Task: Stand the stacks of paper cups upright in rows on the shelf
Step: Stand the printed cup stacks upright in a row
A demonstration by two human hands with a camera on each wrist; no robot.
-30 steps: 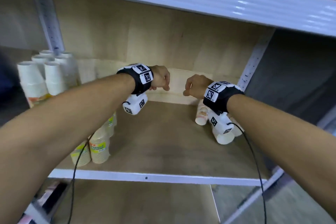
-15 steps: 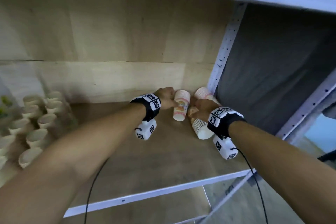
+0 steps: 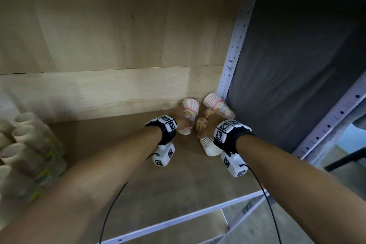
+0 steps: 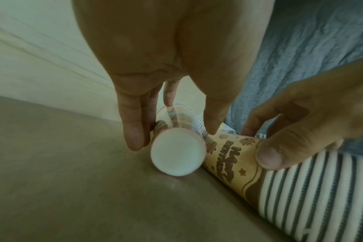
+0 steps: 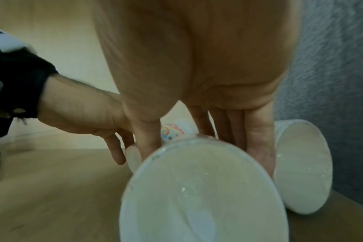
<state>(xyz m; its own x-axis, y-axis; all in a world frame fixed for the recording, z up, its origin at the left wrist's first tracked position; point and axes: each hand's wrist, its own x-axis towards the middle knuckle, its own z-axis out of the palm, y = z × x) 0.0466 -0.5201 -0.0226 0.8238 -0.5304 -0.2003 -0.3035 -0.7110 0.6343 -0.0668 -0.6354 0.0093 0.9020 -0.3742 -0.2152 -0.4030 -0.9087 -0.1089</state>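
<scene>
a brown board shelf (image 3: pixel 150 180) with a pale plywood back and a grey cloth side holds everything. against half a second ago, both hands sit slightly deeper in the back right corner, with fingers wrapped further round the cups. the left hand (image 3: pixel 183 116) grasps a lying stack of rainbow-printed paper cups (image 3: pixel 189 114), fingers curled along one side and thumb on the other, its round white base (image 4: pixel 177 152) facing the wrist. the right hand (image 3: pixel 208 123) clasps a brown-printed stack (image 4: pixel 232 157) with ridged white rims; it lies on the board. a third stack (image 3: pixel 217 105) lies just behind. plain upright cups (image 3: pixel 29 148) stand in rows far left, blurred.
</scene>
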